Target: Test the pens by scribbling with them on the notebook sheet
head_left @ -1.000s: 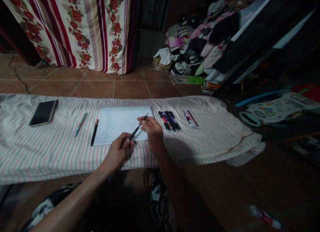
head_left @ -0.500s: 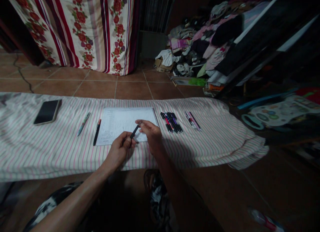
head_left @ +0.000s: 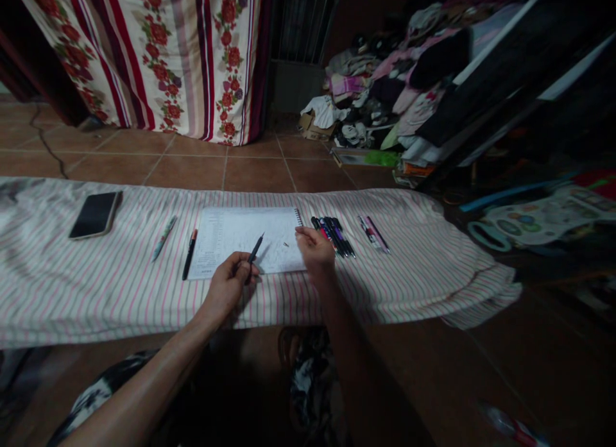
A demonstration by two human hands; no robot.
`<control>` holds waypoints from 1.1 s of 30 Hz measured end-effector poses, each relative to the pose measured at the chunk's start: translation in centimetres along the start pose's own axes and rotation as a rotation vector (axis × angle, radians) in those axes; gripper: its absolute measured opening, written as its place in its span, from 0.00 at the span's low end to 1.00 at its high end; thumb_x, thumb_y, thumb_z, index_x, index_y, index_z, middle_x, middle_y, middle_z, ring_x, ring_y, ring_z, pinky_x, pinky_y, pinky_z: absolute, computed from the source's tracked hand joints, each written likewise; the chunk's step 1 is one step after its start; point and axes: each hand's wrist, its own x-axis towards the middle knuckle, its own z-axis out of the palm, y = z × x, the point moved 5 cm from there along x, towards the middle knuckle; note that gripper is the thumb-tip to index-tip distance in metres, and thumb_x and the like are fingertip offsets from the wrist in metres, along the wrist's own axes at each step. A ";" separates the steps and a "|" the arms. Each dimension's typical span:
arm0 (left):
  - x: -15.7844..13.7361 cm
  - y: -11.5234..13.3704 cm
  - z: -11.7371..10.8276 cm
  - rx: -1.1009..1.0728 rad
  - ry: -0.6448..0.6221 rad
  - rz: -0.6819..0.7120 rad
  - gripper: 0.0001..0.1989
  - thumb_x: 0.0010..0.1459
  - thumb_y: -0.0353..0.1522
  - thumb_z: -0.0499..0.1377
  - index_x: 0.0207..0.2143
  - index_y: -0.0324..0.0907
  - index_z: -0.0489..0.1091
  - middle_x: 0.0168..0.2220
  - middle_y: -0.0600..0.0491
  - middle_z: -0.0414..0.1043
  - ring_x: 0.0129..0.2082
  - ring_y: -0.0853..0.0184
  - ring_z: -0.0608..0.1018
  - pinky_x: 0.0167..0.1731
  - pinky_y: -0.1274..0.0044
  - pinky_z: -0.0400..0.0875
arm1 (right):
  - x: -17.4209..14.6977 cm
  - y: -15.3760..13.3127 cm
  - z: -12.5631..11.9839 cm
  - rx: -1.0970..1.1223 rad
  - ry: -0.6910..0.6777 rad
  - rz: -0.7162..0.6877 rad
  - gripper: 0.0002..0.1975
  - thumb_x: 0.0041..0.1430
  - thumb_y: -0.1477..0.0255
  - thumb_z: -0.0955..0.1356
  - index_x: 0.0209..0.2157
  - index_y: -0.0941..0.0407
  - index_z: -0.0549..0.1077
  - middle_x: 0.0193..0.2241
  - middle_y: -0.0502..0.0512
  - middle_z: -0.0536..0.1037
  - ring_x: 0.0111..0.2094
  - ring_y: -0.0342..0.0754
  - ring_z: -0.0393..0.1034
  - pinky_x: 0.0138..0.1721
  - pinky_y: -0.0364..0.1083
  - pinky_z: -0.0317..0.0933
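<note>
The left hand [head_left: 231, 278] clamps a seemingly incomplete pen [head_left: 256, 247] over the notebook [head_left: 245, 222], where a small piece [head_left: 285, 244] lies; by its spiral edge, the right hand [head_left: 318, 249] curls, hold unclear.

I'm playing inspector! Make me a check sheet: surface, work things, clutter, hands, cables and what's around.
Surface: striped cloth, wrinkled.
Job's things: dark pen and spiral notepad; a tiny piece shows against the page, too small to identify.
Clutter: phone, patterned pen left; pen row, smaller pen group right.
Hands: left hand holds the dark pen; right hand is at the notepad's right edge, grip unclear.
Cables: one dark cable on the floor.
Surroundings: flowered curtain, clothes heap.
</note>
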 end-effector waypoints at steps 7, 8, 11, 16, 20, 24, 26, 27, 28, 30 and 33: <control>0.2 0.0 -0.3 -0.031 -0.021 -0.048 0.09 0.48 0.35 0.58 0.30 0.38 0.66 0.23 0.56 0.70 0.20 0.75 0.67 0.23 0.82 0.62 | -0.8 -0.4 1.1 -0.493 -0.069 -0.184 0.10 0.52 0.73 0.64 0.34 0.56 0.76 0.33 0.55 0.78 0.35 0.49 0.68 0.42 0.47 0.59; 0.2 0.0 -0.3 -0.030 -0.023 -0.051 0.09 0.47 0.35 0.58 0.30 0.39 0.66 0.23 0.56 0.70 0.20 0.75 0.67 0.22 0.83 0.61 | -0.9 -0.3 1.4 -0.543 -0.078 -0.198 0.10 0.53 0.72 0.64 0.34 0.55 0.76 0.33 0.55 0.78 0.36 0.49 0.67 0.43 0.47 0.58; 0.1 0.2 -0.4 -0.027 -0.027 -0.051 0.11 0.46 0.37 0.59 0.29 0.39 0.67 0.22 0.56 0.70 0.20 0.75 0.66 0.21 0.83 0.60 | -1.3 -0.1 2.1 -0.656 -0.094 -0.221 0.09 0.53 0.71 0.66 0.35 0.55 0.76 0.34 0.56 0.77 0.37 0.51 0.65 0.42 0.47 0.56; 0.4 0.0 -0.7 -0.010 -0.041 -0.046 0.13 0.46 0.39 0.59 0.30 0.39 0.67 0.22 0.56 0.69 0.19 0.75 0.66 0.22 0.82 0.60 | -1.6 -0.3 2.6 -0.740 -0.109 -0.238 0.08 0.54 0.72 0.66 0.35 0.54 0.76 0.34 0.55 0.76 0.36 0.51 0.63 0.39 0.46 0.55; 0.4 -0.1 -0.8 0.008 -0.042 -0.033 0.12 0.46 0.38 0.59 0.28 0.39 0.67 0.22 0.56 0.69 0.19 0.75 0.66 0.21 0.82 0.59 | -1.8 -0.6 2.5 -0.765 -0.109 -0.247 0.06 0.54 0.72 0.65 0.33 0.54 0.75 0.33 0.54 0.76 0.37 0.50 0.62 0.39 0.45 0.54; 0.3 -0.2 -0.3 -0.015 -0.067 -0.067 0.11 0.44 0.38 0.59 0.27 0.38 0.65 0.20 0.57 0.67 0.17 0.75 0.64 0.19 0.81 0.57 | -1.9 -0.8 2.6 -0.764 -0.104 -0.260 0.06 0.55 0.72 0.65 0.33 0.55 0.74 0.33 0.54 0.76 0.37 0.50 0.63 0.39 0.45 0.54; 0.2 -0.5 0.1 -0.041 -0.085 -0.100 0.12 0.44 0.38 0.59 0.27 0.38 0.64 0.19 0.57 0.66 0.16 0.76 0.63 0.18 0.81 0.56 | -1.8 -0.9 2.6 -0.747 -0.102 -0.261 0.07 0.56 0.72 0.64 0.34 0.55 0.74 0.32 0.54 0.76 0.36 0.50 0.64 0.39 0.45 0.54; 0.2 -0.7 0.2 -0.055 -0.095 -0.112 0.12 0.44 0.38 0.59 0.27 0.38 0.64 0.19 0.57 0.66 0.16 0.76 0.63 0.18 0.81 0.56 | -1.8 -0.9 2.6 -0.735 -0.097 -0.257 0.07 0.56 0.72 0.63 0.34 0.56 0.73 0.32 0.55 0.76 0.36 0.49 0.64 0.39 0.44 0.54; 0.2 -0.9 0.3 -0.068 -0.103 -0.119 0.12 0.45 0.39 0.59 0.28 0.39 0.64 0.19 0.58 0.66 0.16 0.76 0.63 0.18 0.81 0.55 | -1.8 -0.9 2.6 -0.719 -0.091 -0.254 0.08 0.56 0.73 0.63 0.34 0.56 0.73 0.31 0.55 0.76 0.36 0.49 0.65 0.38 0.44 0.54; 0.1 -1.2 0.5 -0.080 -0.123 -0.107 0.12 0.45 0.39 0.58 0.28 0.39 0.64 0.19 0.58 0.65 0.17 0.76 0.64 0.18 0.81 0.56 | -1.7 -0.8 2.7 -0.688 -0.084 -0.252 0.09 0.57 0.72 0.62 0.35 0.56 0.73 0.30 0.54 0.76 0.35 0.49 0.66 0.37 0.44 0.55; 0.1 -1.3 0.6 -0.047 -0.150 -0.068 0.12 0.47 0.39 0.58 0.28 0.39 0.64 0.20 0.57 0.66 0.17 0.75 0.65 0.19 0.81 0.56 | -1.6 -0.8 2.8 -0.654 -0.081 -0.258 0.10 0.57 0.71 0.61 0.35 0.56 0.73 0.30 0.54 0.77 0.33 0.49 0.67 0.36 0.44 0.55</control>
